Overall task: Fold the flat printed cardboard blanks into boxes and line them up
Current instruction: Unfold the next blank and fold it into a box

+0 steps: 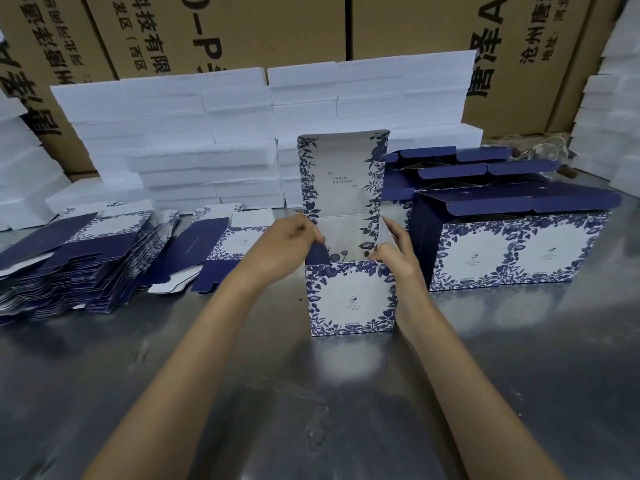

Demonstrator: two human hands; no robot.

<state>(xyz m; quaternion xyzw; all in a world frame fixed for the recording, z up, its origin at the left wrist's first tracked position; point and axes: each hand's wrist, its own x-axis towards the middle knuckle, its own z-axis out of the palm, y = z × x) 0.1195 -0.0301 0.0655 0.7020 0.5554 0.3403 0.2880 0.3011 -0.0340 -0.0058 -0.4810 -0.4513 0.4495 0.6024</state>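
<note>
A white box with blue flower print (349,299) stands upright in the middle of the steel table (242,393), its lid flap raised at the back. My left hand (287,244) pinches the dark blue side flap at the box's upper left corner. My right hand (394,251) grips the upper right corner, fingers curled over the rim. Folded boxes (519,251) with open tops stand in rows to the right. On the left lies a fanned pile of flat blanks (86,258), and more flat blanks (221,251) lie just left of my hands.
Stacks of white foam slabs (207,133) line the back of the table and both sides. Big brown cartons (242,29) with printed characters stand behind them. Bare steel runs along the table's front.
</note>
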